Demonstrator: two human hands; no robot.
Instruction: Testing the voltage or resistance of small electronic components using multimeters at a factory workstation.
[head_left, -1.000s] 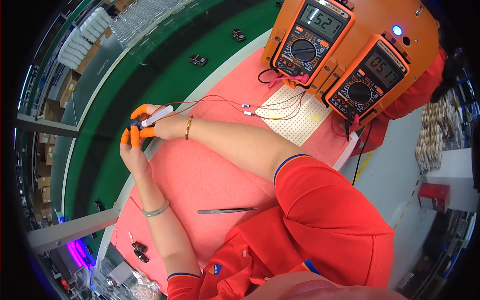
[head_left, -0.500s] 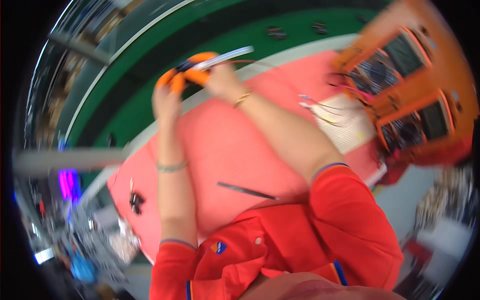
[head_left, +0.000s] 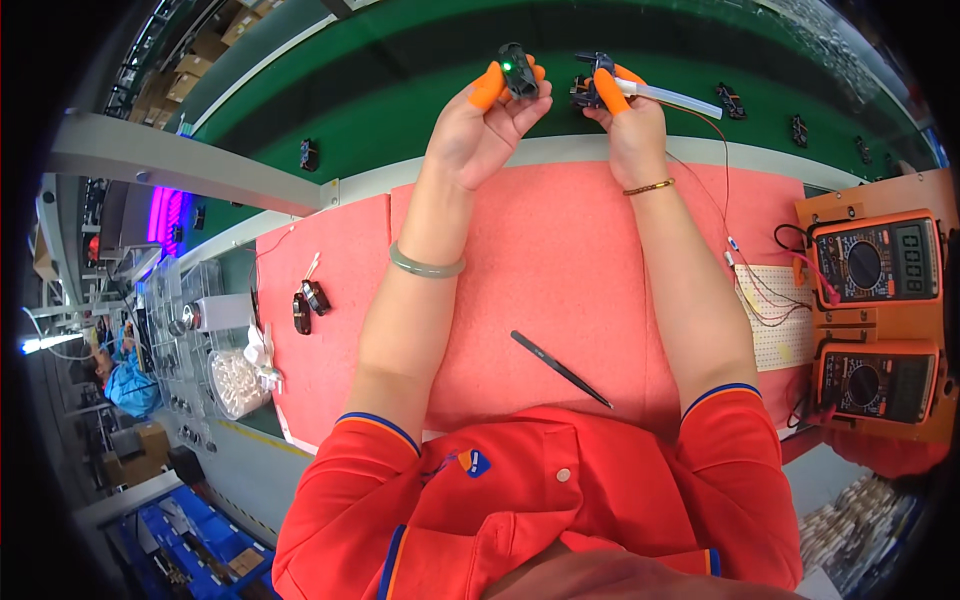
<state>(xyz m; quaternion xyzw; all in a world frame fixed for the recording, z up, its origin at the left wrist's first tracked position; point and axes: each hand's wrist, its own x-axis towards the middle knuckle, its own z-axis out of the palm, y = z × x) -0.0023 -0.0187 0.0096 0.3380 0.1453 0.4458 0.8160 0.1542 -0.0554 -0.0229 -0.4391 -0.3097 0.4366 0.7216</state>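
Note:
My left hand (head_left: 480, 130), with orange finger cots, grips a small black electronic device (head_left: 519, 73) whose green light is lit. To its right, my right hand (head_left: 637, 135) is closed around another small black device (head_left: 588, 92), partly covered by orange-tipped fingers. A whitish translucent tube (head_left: 680, 101), with a thin dark red wire near it, also sticks out of this hand to the right. Both hands are over the green belt (head_left: 390, 125), past the far edge of the pink mat (head_left: 540, 260). Black tweezers (head_left: 562, 369) lie on the mat between my forearms.
Several black devices (head_left: 731, 101) sit on the belt. Two orange-framed multimeters (head_left: 876, 258) stand at right, beside a perforated board (head_left: 775, 340) with wires. Small black parts (head_left: 310, 300) lie on the mat's left. A tub of white swabs (head_left: 238, 384) is further left, below a grey metal beam (head_left: 190, 160).
My hands were close together and blurred; now they are apart, with a black device in each. The green light has come into sight. The whole view has shifted.

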